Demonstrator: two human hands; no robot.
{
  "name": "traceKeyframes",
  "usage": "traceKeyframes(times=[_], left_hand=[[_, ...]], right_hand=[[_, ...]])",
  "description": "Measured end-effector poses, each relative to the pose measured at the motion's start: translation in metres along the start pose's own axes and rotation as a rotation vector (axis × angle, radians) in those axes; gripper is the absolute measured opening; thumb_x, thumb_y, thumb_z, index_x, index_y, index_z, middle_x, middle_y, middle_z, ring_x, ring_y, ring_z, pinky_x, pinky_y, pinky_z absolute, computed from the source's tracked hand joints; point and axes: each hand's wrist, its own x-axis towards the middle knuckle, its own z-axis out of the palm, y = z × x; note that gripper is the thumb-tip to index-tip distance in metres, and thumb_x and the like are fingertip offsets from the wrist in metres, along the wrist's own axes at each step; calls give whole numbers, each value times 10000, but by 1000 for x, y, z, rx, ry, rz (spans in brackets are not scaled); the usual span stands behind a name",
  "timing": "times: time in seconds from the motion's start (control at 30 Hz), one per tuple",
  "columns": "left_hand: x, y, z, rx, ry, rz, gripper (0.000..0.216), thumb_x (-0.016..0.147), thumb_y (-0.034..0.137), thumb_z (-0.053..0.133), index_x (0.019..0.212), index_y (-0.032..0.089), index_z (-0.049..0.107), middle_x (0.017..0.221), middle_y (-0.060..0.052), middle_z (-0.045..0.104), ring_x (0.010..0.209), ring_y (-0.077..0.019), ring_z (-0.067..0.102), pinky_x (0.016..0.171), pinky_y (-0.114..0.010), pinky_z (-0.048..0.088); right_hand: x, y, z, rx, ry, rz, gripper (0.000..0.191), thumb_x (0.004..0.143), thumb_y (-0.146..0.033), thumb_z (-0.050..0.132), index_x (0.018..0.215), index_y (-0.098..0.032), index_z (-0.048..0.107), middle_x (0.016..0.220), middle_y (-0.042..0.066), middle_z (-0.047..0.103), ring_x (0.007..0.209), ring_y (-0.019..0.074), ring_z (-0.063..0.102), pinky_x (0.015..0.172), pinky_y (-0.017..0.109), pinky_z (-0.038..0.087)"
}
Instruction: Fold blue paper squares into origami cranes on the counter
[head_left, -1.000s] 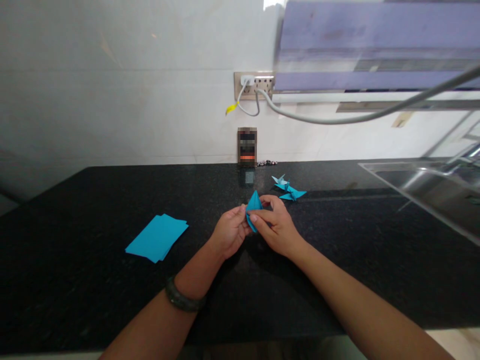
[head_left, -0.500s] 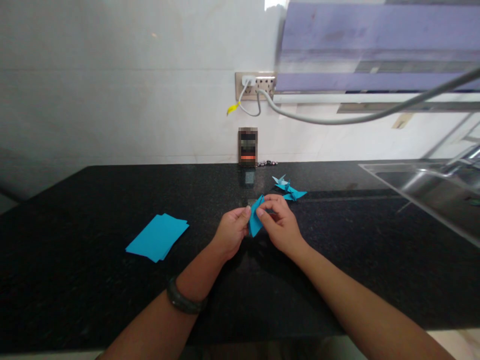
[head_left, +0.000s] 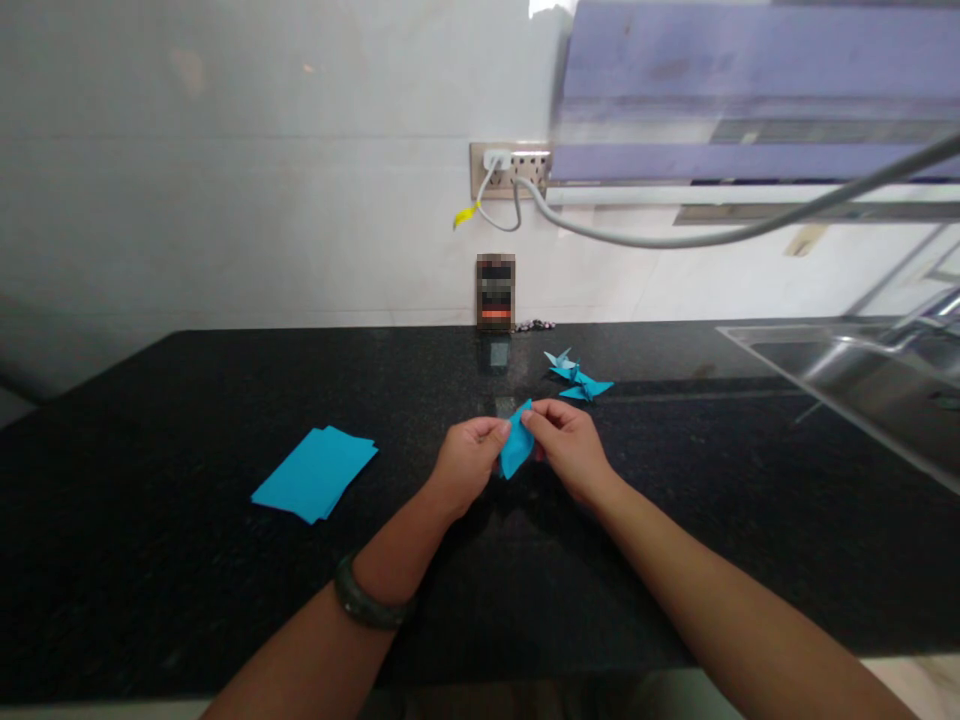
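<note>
A small folded piece of blue paper (head_left: 516,447) is pinched between both hands just above the black countertop (head_left: 150,480). My left hand (head_left: 466,462) is closed on its left edge, thumb and fingers together. My right hand (head_left: 571,448) is closed on its upper right edge at the fingertips. The paper's lower point hangs free between the hands. A dark band sits on my left wrist.
A stack of flat blue paper sheets (head_left: 315,473) lies to the left. Folded blue paper figures (head_left: 576,377) rest behind the hands. A small box (head_left: 496,292) stands against the wall under a socket with cables (head_left: 510,172). A steel sink (head_left: 862,375) is at right.
The folded paper has tilted and dropped lower between the hands. My right hand shifted from lying across the paper to pinching its upper right edge.
</note>
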Motion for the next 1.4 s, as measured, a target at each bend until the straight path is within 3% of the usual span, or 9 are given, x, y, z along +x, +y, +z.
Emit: traceKeyframes(times=[0.2,0.37,0.57,0.8,0.93,1.13,1.27,1.4], left_hand=[[0,-1,0,30,-25,1,265,672,391,641,711,129,662,567,-23,615,498,-116,528,505,-237,422],[-1,0,-1,-20,3,-14,293,641,399,672,719,117,690,583,-39,623,543,-139,562,545,-268,469],[0,3,0,-188,90,-19,290,632,364,690,755,101,686,642,-47,648,583,-138,579,618,-307,503],[3,-1,-1,-139,170,46,242,627,330,690,734,114,679,642,-31,642,596,-135,578,620,-288,497],[2,2,0,-61,118,32,228,604,266,704,781,129,661,639,-16,636,563,-108,568,527,-212,461],[-1,3,2,24,6,-24,220,592,256,709,749,132,617,495,19,567,417,-88,516,413,-194,419],[0,4,1,-7,78,-82,191,629,278,680,704,115,615,480,-3,575,418,-106,538,412,-206,424],[3,5,-1,-170,225,-80,209,616,269,694,730,117,607,595,-20,630,484,-107,579,477,-217,455]], right_hand=[[1,7,0,7,-42,-26,172,668,-310,593,612,-160,529,498,-57,456,428,59,395,407,189,334],[1,7,0,4,-57,-8,191,667,-306,591,787,-157,590,619,-18,550,508,86,481,447,203,394],[-2,4,3,-67,-133,44,302,656,-236,575,949,-161,556,774,18,598,560,102,536,418,197,424],[-2,6,5,-87,-153,160,171,660,-160,544,830,-161,530,602,-30,571,481,85,518,404,186,448],[4,11,-4,-222,-118,57,183,678,-163,501,825,-162,609,625,-14,598,491,97,516,419,202,437],[10,17,-17,-583,-98,-293,233,726,-153,493,837,-201,692,772,36,650,733,168,584,707,315,456],[6,13,-15,-595,-114,-427,226,776,-236,513,943,-194,660,767,40,600,742,161,554,694,301,445],[2,10,-9,-386,147,-351,337,749,-385,563,1003,-164,555,824,43,562,722,149,525,641,280,445]])
